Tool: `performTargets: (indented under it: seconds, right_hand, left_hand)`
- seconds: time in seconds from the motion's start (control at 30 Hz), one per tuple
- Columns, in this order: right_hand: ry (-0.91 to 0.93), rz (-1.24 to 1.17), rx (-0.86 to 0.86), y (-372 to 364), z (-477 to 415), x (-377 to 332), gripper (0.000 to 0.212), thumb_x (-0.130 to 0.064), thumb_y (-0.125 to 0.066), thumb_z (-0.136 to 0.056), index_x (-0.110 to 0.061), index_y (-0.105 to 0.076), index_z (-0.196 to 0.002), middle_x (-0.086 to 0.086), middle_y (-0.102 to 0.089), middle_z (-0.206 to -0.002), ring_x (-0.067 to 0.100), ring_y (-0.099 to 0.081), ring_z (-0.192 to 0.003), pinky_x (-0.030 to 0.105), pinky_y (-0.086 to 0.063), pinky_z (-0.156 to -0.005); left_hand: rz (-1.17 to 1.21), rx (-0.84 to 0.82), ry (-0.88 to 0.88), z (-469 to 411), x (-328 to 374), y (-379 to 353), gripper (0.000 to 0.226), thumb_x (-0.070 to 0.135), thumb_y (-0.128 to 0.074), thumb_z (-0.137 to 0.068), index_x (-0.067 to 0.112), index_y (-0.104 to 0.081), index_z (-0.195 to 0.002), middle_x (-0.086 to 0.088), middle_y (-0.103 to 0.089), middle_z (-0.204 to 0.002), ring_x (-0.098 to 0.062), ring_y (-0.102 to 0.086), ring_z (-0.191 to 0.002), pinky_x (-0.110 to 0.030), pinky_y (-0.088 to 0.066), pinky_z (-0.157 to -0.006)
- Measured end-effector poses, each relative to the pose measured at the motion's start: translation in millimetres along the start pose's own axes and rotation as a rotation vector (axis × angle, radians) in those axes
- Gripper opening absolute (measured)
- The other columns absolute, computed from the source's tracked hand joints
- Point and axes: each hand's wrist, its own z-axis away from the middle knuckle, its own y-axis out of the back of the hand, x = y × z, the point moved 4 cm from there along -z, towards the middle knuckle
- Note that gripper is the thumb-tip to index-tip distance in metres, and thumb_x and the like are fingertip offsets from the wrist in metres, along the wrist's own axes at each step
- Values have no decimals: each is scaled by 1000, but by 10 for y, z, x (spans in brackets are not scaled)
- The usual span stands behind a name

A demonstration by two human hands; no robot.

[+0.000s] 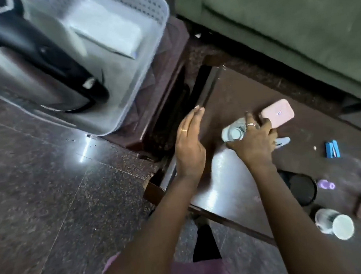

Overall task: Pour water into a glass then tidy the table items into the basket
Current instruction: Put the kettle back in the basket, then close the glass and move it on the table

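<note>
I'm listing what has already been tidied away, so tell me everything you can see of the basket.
The basket is pale grey plastic with rounded corners; its upper wall is perforated with rows of small holes. It sits on a dark stool or stand beside the table, away from both hands. Inside lie a black-handled, metallic jug-like item and a folded white paper or cloth. Motion blur hides finer detail.

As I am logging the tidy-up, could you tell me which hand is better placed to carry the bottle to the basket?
Right. The right hand already grips the clear bottle on the table; the left hand hovers open and empty, though nearer the basket.
</note>
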Motion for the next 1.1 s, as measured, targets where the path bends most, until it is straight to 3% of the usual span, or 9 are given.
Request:
performTargets:
  seconds: [0.13,0.3,0.4,0.67,0.77,0.83,1.1]
  right_hand:
    - [41,-140,-106,-140,-92,228,95,-32,-78,-66,-37,-21,-142,17,-32,-132,42,-39,-116,46,-35,-99]
    - [122,-246,-88,-153,-182,203,81,-7,-61,-76,-30,-23,-143,15,-29,-135,41,-37,-116,40,-38,-95]
    - [192,-250,-75,-130,-156,273,78,-2,-54,-78,-29,-23,-144,14,-28,-137,40,-36,-115,40,-38,-95]
    - [193,-427,-58,457,-78,1124,103,-29,-82,-53,-32,-26,-140,9,-35,-121,37,-38,-111,38,-40,-92]
    - [155,-416,-10,754,-185,1646,104,-31,-83,-52,-30,-28,-140,10,-36,-120,38,-41,-112,39,-41,-92]
    - [118,-410,18,891,-316,1976,105,-30,-84,-51,-28,-29,-140,12,-36,-122,39,-42,-113,41,-41,-94]
    - [9,-369,64,1127,-1137,3006,105,-28,-85,-54,-26,-28,-141,15,-35,-131,39,-40,-120,41,-39,-98]
  left_hand:
    - [-46,-289,101,-1,20,-430,56,-19,-41,-80,5,-49,-130,-16,-53,-133,-27,-48,-126,-16,-27,-106]
    - [-57,-331,49,11,151,-740,52,-14,-37,-81,4,-51,-128,-17,-56,-130,-27,-51,-123,-28,-35,-107]
    - [-35,-298,77,82,215,-897,52,-11,-37,-81,6,-53,-127,-14,-58,-129,-27,-53,-121,-33,-39,-105]
    - [35,-213,-18,121,724,-1381,53,-9,-35,-75,8,-58,-119,-8,-68,-111,-18,-61,-105,-6,-35,-91]
    - [64,-257,-54,158,1020,-1767,51,-8,-35,-76,7,-59,-118,-9,-67,-112,-20,-61,-105,-13,-38,-93]
    - [42,-335,-80,206,1163,-2090,50,-10,-36,-76,6,-59,-118,-11,-66,-114,-23,-59,-108,-16,-37,-94]
    - [-299,-905,-170,620,1271,-3455,61,-11,-40,-81,10,-40,-137,-12,-48,-139,-25,-43,-130,-30,-31,-111]
